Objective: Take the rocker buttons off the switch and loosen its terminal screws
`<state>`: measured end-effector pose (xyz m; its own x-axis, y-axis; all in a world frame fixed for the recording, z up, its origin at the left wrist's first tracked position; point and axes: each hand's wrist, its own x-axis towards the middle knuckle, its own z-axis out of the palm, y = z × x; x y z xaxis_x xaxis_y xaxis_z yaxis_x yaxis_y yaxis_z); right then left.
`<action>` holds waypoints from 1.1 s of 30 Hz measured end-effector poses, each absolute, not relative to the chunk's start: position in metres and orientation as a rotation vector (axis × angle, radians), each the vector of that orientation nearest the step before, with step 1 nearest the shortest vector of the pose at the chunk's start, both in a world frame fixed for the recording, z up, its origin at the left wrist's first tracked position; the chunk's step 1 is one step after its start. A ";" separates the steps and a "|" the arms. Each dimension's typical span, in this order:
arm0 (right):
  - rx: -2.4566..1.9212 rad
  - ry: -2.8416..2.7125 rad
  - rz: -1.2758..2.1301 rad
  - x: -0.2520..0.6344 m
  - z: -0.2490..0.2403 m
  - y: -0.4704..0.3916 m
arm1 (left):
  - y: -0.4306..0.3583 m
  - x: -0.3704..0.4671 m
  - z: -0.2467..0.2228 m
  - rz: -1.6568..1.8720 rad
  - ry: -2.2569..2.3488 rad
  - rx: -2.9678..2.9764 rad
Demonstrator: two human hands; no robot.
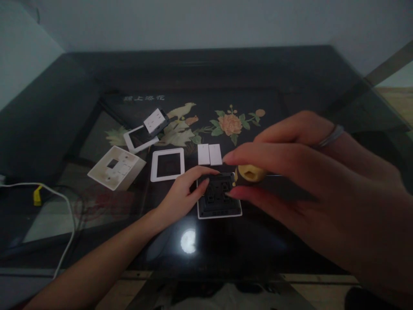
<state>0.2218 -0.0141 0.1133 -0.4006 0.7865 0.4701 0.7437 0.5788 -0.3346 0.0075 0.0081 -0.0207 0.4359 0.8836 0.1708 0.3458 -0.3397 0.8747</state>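
Observation:
My left hand (pixel 185 189) reaches in from the lower left and steadies a light switch base (pixel 219 209), with its fingers on the upper left part. The base is black inside with a white rim, and two mechanisms show in it. My right hand (pixel 309 185) is close to the camera, thumb and index finger apart above the right side of the base. Between them shows a yellow tool handle (pixel 252 173), apart from the thumb; its far end is partly hidden. Two white switch rockers (pixel 209 154) lie just behind the base.
Left of the base lie a white frame (pixel 155 165), a socket module (pixel 155 122) resting on another frame (pixel 132 142), and a white wall box (pixel 116 168). A white cable (pixel 64 198) with a yellow tag (pixel 37 196) crosses the glossy black table (pixel 193 69) at left.

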 end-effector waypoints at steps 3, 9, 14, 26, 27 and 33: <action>-1.145 -2.220 0.131 0.227 0.116 -0.013 | 0.009 0.007 -0.022 0.835 1.041 1.889; -1.027 -2.316 0.135 0.231 0.110 -0.005 | 0.008 0.006 -0.024 0.829 1.039 1.882; -1.093 -2.244 0.059 0.225 0.110 -0.007 | 0.009 0.007 -0.021 0.826 1.029 1.874; -1.131 -2.261 -0.004 0.222 0.109 -0.009 | 0.009 0.007 -0.023 0.829 1.036 1.883; -1.168 -2.238 0.001 0.222 0.110 -0.010 | 0.009 0.007 -0.022 0.827 1.036 1.883; -1.089 -2.317 0.244 0.227 0.117 -0.008 | 0.008 0.005 -0.023 0.795 1.061 1.872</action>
<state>0.2273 -0.0085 0.1168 -0.5117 0.7537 0.4124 0.6514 0.6533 -0.3857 0.0046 0.0083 -0.0227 0.4453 0.8868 0.1234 0.3673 -0.3066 0.8781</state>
